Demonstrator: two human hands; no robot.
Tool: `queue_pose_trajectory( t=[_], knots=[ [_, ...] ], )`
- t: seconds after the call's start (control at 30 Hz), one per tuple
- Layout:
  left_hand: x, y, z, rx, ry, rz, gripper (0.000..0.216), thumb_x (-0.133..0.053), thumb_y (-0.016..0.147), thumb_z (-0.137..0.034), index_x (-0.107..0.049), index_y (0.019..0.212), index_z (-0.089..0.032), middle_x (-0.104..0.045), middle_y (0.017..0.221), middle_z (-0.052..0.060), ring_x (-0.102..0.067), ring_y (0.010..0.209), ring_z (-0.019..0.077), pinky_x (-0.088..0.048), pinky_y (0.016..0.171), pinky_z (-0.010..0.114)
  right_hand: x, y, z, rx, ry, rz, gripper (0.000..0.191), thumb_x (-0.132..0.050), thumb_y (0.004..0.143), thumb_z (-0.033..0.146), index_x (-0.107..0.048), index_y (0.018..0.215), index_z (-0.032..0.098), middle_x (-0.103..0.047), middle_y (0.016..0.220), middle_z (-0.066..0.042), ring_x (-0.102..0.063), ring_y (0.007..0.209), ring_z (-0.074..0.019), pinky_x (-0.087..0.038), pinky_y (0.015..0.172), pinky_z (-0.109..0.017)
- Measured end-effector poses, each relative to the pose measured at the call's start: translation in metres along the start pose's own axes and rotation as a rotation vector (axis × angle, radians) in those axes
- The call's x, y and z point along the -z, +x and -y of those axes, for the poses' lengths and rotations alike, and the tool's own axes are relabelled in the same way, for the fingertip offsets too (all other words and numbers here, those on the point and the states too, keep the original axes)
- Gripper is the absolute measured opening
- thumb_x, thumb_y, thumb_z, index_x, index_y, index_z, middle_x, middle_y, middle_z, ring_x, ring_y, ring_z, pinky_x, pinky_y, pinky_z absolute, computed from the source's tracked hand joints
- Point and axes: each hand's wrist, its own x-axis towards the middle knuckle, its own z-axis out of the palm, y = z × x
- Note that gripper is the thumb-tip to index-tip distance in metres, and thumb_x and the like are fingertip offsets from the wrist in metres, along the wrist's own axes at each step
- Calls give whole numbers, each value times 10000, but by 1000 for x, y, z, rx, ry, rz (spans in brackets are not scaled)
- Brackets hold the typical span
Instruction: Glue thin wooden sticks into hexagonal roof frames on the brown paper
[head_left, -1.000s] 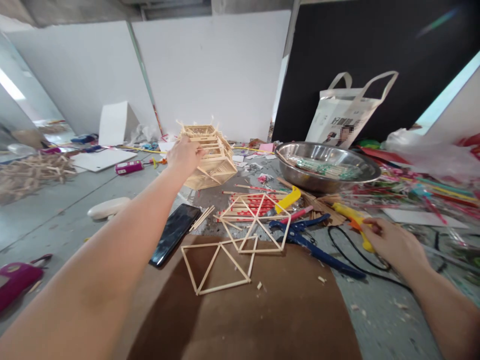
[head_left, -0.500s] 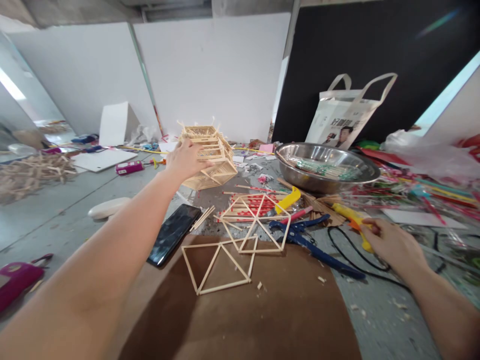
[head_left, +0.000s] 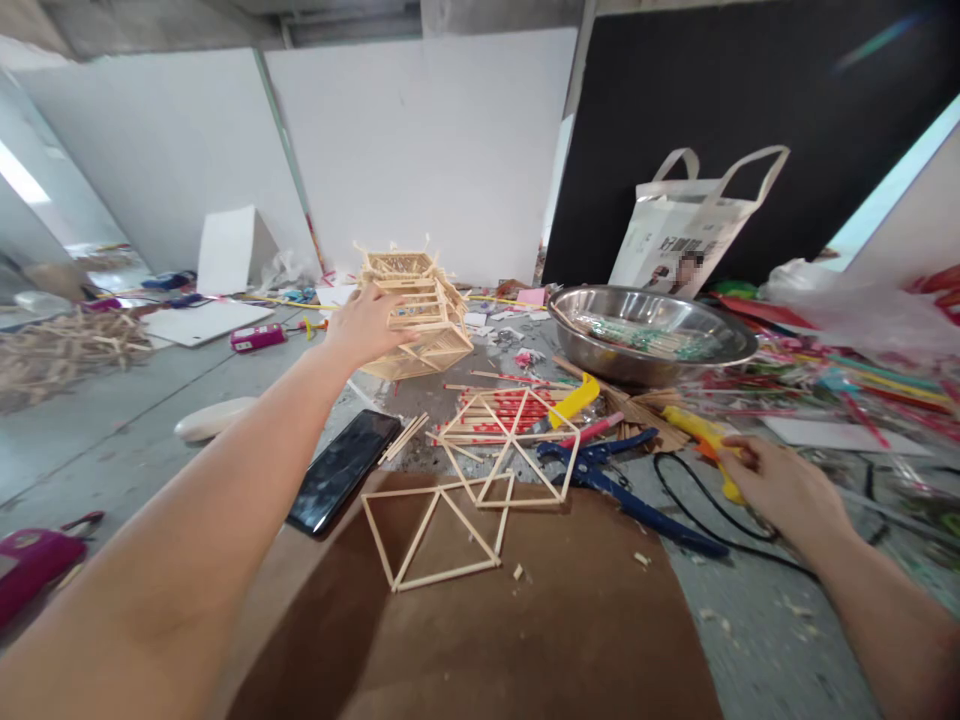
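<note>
My left hand [head_left: 367, 325] reaches far forward with its fingers closed around the left side of a many-sided lattice model made of thin wooden sticks [head_left: 431, 340]. The model stands on the floor, and the fingertips lie partly over its side bars. At the right, my right hand [head_left: 780, 490] is wrapped round a yellow and orange glue gun [head_left: 694, 425], whose black cord curls below it. Between my arms lie a hexagonal stick frame with spokes [head_left: 512, 437] and a smaller frame of joined triangles [head_left: 439, 490], partly overlapping on a brown sheet [head_left: 480, 650].
Blue-handled pliers [head_left: 637, 510], a yellow cutter [head_left: 576, 400] and red-wrapped sticks [head_left: 487, 415] lie mid-floor. A black phone [head_left: 345, 475] is beside my left forearm. Behind stand a steel basin [head_left: 652, 365] and a white bag [head_left: 675, 235]. Loose sticks [head_left: 67, 345] are heaped far left.
</note>
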Motion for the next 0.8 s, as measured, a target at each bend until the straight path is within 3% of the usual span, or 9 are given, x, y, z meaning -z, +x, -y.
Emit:
queue_pose_trajectory(
  t=[0.3, 0.47, 0.8],
  knots=[
    [-3, -2, 4, -73, -32, -44, 528, -490, 689, -494, -384, 1167, -296, -389, 1108, 50, -411, 1015, 249, -344, 849, 375, -1, 0, -2, 1, 7, 1, 379, -335, 747, 402, -512, 1013, 199, -616, 873, -91, -571, 792, -235, -406, 626, -291],
    [-5, -1, 7, -160, -52, -78, 493, -469, 733, -440, -382, 1180, -250, -389, 1088, 60, -394, 1015, 230, -318, 874, 364, 0, -1, 0, 8, 7, 9, 371, -333, 753, 391, -508, 1019, 200, -611, 886, -93, -564, 803, -233, -395, 640, -287],
    [-5, 1, 4, -138, -37, -60, 507, -517, 702, -403, -391, 1175, -272, -380, 1076, 56, -415, 995, 223, -340, 873, 344, 0, -1, -1, 5, 18, 7, 369, -339, 752, 386, -503, 1022, 196, -611, 886, -97, -564, 792, -232, -391, 637, -289]
  ],
)
